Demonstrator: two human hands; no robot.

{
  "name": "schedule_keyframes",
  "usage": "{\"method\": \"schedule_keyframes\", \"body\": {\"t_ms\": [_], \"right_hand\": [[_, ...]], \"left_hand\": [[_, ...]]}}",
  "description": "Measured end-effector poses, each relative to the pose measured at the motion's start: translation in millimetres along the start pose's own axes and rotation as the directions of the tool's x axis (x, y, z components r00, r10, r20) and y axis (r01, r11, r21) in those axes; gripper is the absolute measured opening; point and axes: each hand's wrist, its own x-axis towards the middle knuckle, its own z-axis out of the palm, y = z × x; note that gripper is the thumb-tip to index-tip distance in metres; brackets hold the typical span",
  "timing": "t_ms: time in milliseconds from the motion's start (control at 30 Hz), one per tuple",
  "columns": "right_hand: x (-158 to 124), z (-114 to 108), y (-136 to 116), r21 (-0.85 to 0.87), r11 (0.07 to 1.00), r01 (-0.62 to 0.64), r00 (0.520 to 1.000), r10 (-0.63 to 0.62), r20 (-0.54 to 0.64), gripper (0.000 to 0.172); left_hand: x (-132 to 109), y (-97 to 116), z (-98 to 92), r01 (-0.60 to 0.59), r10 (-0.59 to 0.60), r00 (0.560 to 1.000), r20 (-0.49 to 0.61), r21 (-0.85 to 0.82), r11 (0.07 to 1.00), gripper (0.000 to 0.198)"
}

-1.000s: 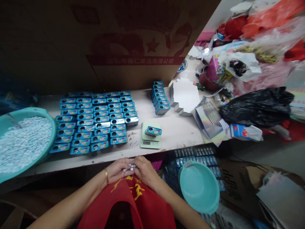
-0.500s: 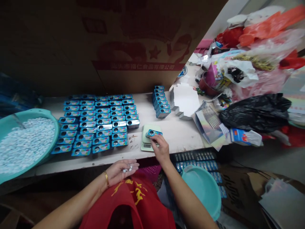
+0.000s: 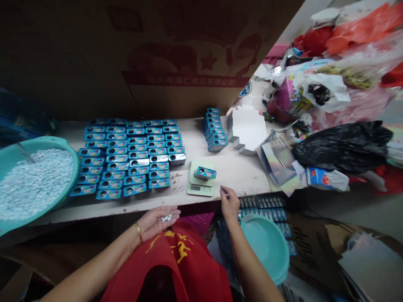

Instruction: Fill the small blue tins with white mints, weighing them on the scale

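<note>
My left hand (image 3: 157,220) is palm up below the table edge, with several small white pellets (image 3: 166,218) lying on it. A blue tin (image 3: 205,173) rests alone on the pale green scale (image 3: 201,190). My right hand (image 3: 229,203) is to the right of the scale, near the table's front edge, its fingers bent close together; whether anything small is between them is hidden. Rows of blue tins (image 3: 135,159) stand left of the scale. A turquoise basin (image 3: 67,144) at the far left holds many pale pellets.
Behind the table (image 3: 189,138) rises a large cardboard box (image 3: 182,96). A short row of tins (image 3: 217,136) and white card pieces (image 3: 248,128) stand beyond the scale. Bags, including a black one (image 3: 343,147), crowd the right. A turquoise basin (image 3: 267,247) sits lower right.
My right hand has let go of the tin on the scale and moved right, off the scale. My left hand still holds the pellets, and its fingers are slightly more curled.
</note>
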Motion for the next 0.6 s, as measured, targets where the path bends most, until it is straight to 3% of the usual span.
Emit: {"method": "schedule_keyframes", "body": {"t_ms": [100,233,433,600], "right_hand": [[-3,1,9,0.018,1.000,-0.020,0.999,0.019,0.036,0.036],[11,4,-1,-0.033,0.995,0.091,0.990,-0.087,0.109,0.050],[38,8,-20,-0.168,0.939,0.300,0.943,-0.264,0.204,0.056],[52,21,-27,-0.220,0.903,0.369,0.910,-0.304,0.282,0.054]], "left_hand": [[2,-1,2.1,0.021,-0.021,1.000,-0.014,-0.003,1.000,0.030],[5,-2,1.0,0.030,-0.030,1.000,-0.008,0.009,1.000,0.030],[4,-3,-6.1,0.000,0.000,1.000,-0.002,-0.009,1.000,0.031],[2,-3,-10.6,-0.011,0.011,1.000,-0.013,-0.038,0.999,0.029]]}}
